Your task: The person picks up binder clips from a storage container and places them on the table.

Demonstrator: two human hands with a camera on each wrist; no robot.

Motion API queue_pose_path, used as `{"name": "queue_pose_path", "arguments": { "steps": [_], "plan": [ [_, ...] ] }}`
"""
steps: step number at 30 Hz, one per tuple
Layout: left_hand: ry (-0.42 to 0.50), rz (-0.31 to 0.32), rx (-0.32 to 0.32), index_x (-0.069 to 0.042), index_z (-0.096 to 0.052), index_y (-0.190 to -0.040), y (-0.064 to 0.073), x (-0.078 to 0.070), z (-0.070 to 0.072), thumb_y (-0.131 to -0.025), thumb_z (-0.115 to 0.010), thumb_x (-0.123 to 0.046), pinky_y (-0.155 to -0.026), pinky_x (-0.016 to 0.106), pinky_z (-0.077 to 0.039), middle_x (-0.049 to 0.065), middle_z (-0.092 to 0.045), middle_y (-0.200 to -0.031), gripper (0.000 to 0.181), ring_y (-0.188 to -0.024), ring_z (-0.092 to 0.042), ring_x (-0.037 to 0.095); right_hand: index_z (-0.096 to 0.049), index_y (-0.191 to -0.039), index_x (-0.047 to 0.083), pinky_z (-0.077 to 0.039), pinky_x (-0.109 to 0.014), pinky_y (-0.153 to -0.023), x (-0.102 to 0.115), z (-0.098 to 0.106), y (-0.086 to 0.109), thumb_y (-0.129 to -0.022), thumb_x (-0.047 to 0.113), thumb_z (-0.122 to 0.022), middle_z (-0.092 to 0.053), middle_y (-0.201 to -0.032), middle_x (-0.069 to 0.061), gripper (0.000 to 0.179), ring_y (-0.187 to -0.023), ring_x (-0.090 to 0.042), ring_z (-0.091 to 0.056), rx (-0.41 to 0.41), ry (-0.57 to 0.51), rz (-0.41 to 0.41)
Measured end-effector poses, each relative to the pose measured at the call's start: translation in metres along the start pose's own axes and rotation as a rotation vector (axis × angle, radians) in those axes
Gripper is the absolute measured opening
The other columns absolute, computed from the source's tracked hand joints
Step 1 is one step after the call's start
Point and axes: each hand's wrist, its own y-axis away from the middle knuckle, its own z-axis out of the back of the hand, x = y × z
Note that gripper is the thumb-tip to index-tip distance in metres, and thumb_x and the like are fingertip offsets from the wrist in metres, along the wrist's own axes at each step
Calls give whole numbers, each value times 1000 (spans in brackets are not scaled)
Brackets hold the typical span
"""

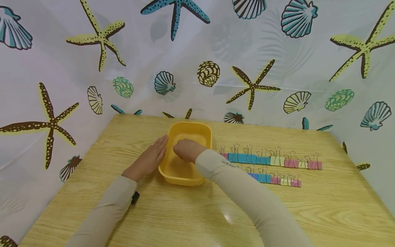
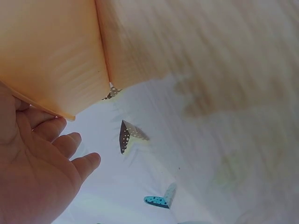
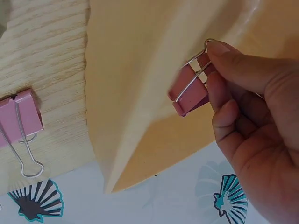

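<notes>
A yellow plastic basin (image 1: 182, 181) stands on the wooden table in the head view. Inside its outline, my right hand (image 1: 187, 150) pinches a pink binder clip (image 3: 190, 93) by its wire handles, between thumb and fingers. The right wrist view shows the clip's pink body hanging off the fingertips, in front of the basin's wall; in the head view the hand hides it. My left hand (image 1: 149, 157) lies along the basin's left side, fingers extended and touching the rim. From the left wrist, those fingers (image 2: 65, 142) appear right at the basin's edge.
To the right of the basin, binder clips stand in two rows, a back row (image 1: 247, 158) and a front row (image 1: 263, 178), in pink, blue and pale yellow. My right sleeve (image 1: 247, 195) covers part of the front row. A patterned cloth (image 1: 191, 68) hangs behind the table (image 1: 185, 219).
</notes>
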Motion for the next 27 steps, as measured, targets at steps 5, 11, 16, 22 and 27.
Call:
{"name": "queue_pose_path", "arguments": {
  "steps": [5, 11, 16, 22, 27],
  "plan": [
    [2, -5, -3, -1, -13, -153, -1, 0, -1, -107, -30, -21, -113, 60, -15, 14, -12, -160, 53, -145, -13, 38, -69, -102, 11, -53, -27, -79, -4, -2, -1, -94, 9, -61, -69, -98, -2, 11, -86, -16, -65, -51, 13, -5],
    [-3, -7, -8, 0, -13, -153, 0, 1, -2, -107, -30, -20, -113, 59, -15, 15, -12, -160, 53, -145, -13, 37, -72, -87, 12, -53, -24, -72, -12, -4, 1, -86, 7, -71, -69, -86, 1, 5, -78, -14, -64, -106, -104, -2],
    [-2, -7, -8, 0, -13, -153, -1, 1, -2, -107, -30, -20, -114, 58, -15, 15, -13, -159, 53, -145, -14, 37, -75, -82, 11, -53, -25, -76, -19, -6, 5, -84, 3, -71, -70, -83, 2, 10, -81, -15, -64, -151, -211, -1],
    [2, 5, -6, 0, -13, -153, -1, 0, -3, -107, -30, -20, -114, 58, -15, 15, -12, -160, 53, -145, -13, 37, -77, -85, 6, -54, -25, -74, -27, -8, 12, -84, -1, -69, -73, -84, -1, 10, -76, -12, -67, -200, -499, 7],
    [-6, 10, -10, -1, -12, -153, 0, 0, -2, -107, -30, -20, -114, 58, -14, 15, -12, -160, 53, -145, -13, 37, -77, -89, 5, -55, -24, -73, -32, -10, 18, -85, 4, -72, -74, -84, -3, 7, -70, -8, -70, -219, -691, 16]
  ]
}}
